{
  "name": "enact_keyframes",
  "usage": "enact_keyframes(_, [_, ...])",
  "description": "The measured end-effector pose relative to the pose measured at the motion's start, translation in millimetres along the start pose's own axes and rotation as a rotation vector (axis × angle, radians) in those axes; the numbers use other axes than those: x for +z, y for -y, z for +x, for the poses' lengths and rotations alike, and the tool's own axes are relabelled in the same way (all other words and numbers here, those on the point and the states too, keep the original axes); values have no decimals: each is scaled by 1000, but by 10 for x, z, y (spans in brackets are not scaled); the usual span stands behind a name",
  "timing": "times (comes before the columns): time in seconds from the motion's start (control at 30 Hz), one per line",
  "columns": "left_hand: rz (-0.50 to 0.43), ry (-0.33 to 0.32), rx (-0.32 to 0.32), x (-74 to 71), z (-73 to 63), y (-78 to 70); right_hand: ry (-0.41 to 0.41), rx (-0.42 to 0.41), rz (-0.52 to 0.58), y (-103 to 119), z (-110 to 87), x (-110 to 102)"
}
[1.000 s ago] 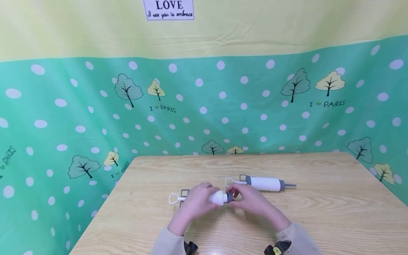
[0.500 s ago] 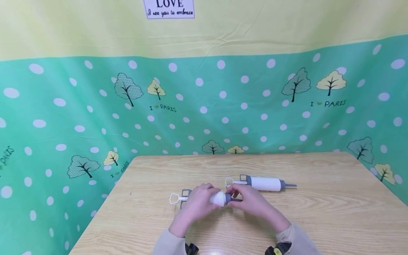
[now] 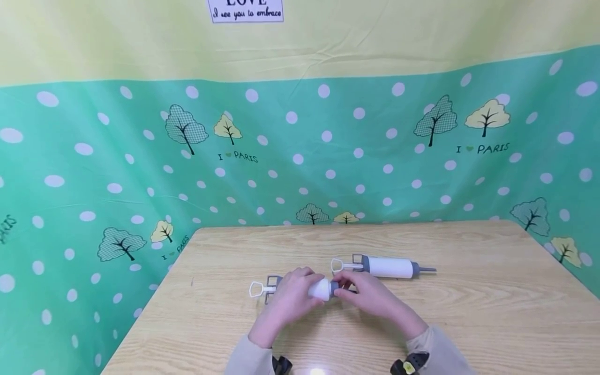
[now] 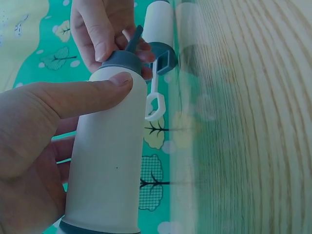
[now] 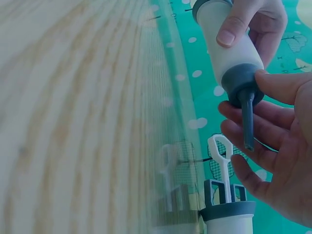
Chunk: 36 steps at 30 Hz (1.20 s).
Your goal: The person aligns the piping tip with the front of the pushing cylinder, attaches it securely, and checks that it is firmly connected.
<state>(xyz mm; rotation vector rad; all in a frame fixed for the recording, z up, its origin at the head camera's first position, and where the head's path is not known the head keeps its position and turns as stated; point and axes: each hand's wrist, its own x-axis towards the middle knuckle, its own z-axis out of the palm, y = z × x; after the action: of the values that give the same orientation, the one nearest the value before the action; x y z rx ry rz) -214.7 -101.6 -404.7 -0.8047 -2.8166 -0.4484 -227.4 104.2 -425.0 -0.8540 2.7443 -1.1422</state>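
My left hand [image 3: 292, 297] grips the white barrel of a plunger syringe [image 4: 107, 151], its thumb lying along the side near the front end. A white looped plunger handle [image 3: 256, 289] sticks out to the left of that hand. At the barrel's right end sits a grey nozzle cap [image 5: 242, 80], which my right hand [image 3: 370, 297] pinches between thumb and fingers. In the right wrist view the cap meets the barrel, and its thin nozzle [image 5: 247, 122] points out past my fingers. The lower fingers of the right hand are spread loosely below the nozzle.
A second, similar syringe [image 3: 391, 267] lies on the wooden table [image 3: 469, 307] just behind the right hand, its grey nozzle pointing right. Behind the table hangs a green and yellow patterned cloth [image 3: 262, 192].
A second ago a white neck showed between cap and barrel; the cap has since moved left onto the barrel. The right fingers have shifted around the cap, while the left hand keeps its hold.
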Motion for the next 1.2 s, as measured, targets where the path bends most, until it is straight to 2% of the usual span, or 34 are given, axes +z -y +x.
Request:
enact_keyframes(0.47, [-38,15,-2,21,-14,9,40,23,27,-17,-19,-10])
enact_keyframes(0.9, [-23,-1,8,27,-10,14,42,38,19,-2,-25,-23])
enact_keyframes(1.2, [-24,8,-12,8,-14,5,56,50,3,-3,-25,-24])
